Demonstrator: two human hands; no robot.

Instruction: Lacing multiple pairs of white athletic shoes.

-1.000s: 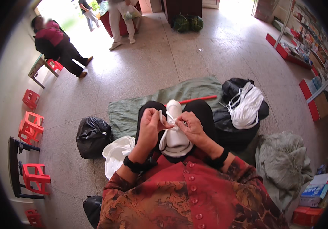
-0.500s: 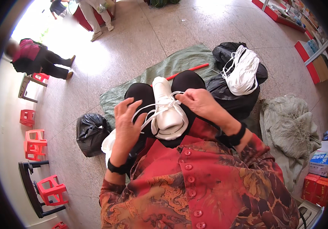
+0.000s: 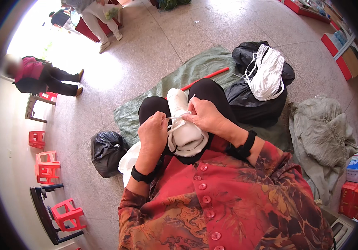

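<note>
a white shoe (image 3: 185,133) lies on the lap, under both hands. left hand (image 3: 153,132) and right hand (image 3: 204,116) each pinch a white lace (image 3: 174,118) stretched between their closed fingertips.

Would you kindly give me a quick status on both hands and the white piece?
Left hand pinching thin white cord. Right hand gripping white padded shoe-like piece on lap. Nothing between hands; black plastic bag off to left.

- Single head view, worn on the person's head; it looked steeply down over the chest onto the lap.
- Left hand (image 3: 154,132) and right hand (image 3: 206,117) sat close, near frame centre.
- Fisheye lens bent the floor (image 3: 154,46) outward; a dark rim ringed the frame.
- No second view shared the scene.
</note>
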